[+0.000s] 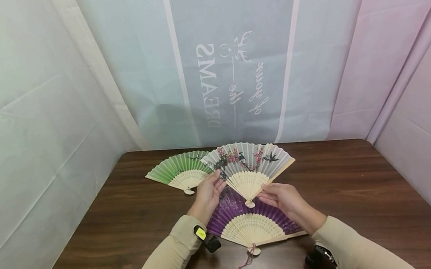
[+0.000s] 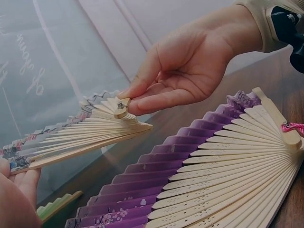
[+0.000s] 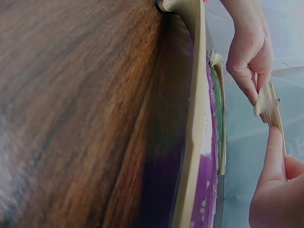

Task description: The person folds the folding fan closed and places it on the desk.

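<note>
A white folding fan point(image 1: 241, 160) with pink blossoms and a dark bird is spread out above the table, pivot end toward me. My left hand point(image 1: 207, 196) pinches its left edge between thumb and fingers. On the other side, my right hand point(image 1: 289, 199) grips the right guard stick close to the pivot; the left wrist view shows that thumb and fingers point(image 2: 164, 99) at the ribs. Beneath it lies a spread purple fan point(image 1: 227, 211) with pale ribs and a pink tassel, partly covered by the white one. Behind my left hand is a spread green fan point(image 1: 176, 168).
The dark wooden table point(image 1: 131, 229) has rounded far corners. A pale blue printed cloth point(image 1: 234, 85) hangs right behind it, and light cloth walls point(image 1: 35, 126) stand at both sides.
</note>
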`<action>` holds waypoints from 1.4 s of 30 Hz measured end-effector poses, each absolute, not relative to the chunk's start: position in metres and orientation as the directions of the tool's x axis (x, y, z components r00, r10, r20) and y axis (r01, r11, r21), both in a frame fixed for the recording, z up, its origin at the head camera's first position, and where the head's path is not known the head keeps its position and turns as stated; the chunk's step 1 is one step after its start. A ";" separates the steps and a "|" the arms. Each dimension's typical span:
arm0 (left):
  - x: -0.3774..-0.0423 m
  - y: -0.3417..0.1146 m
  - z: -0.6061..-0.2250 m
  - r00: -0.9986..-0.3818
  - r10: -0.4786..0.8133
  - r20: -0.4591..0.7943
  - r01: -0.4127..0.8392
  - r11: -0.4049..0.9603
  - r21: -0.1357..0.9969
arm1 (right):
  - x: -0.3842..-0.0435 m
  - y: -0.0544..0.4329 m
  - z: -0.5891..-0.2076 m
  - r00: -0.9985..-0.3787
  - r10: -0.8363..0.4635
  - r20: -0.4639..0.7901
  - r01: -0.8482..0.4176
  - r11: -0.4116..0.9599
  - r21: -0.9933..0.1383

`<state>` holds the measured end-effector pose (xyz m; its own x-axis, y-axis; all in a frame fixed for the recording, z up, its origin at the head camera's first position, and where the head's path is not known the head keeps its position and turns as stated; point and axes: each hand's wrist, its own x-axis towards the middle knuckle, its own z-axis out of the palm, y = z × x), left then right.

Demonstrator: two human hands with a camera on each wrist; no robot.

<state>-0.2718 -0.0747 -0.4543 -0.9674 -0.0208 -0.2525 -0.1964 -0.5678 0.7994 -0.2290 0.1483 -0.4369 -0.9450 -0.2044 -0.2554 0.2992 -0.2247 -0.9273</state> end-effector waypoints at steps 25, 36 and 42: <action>-0.272 -0.076 -0.454 -0.968 0.006 -0.249 -0.213 -0.538 0.815 | -0.227 0.148 -0.439 -0.940 -0.236 -0.248 0.294 -0.184 -0.938; -0.271 -0.076 -0.453 -0.970 0.014 -0.243 -0.213 -0.531 0.820 | -0.229 0.148 -0.439 -0.939 -0.243 -0.244 0.290 -0.176 -0.941; -0.272 -0.076 -0.455 -0.970 0.011 -0.241 -0.210 -0.529 0.822 | -0.228 0.148 -0.440 -0.938 -0.248 -0.242 0.289 -0.174 -0.941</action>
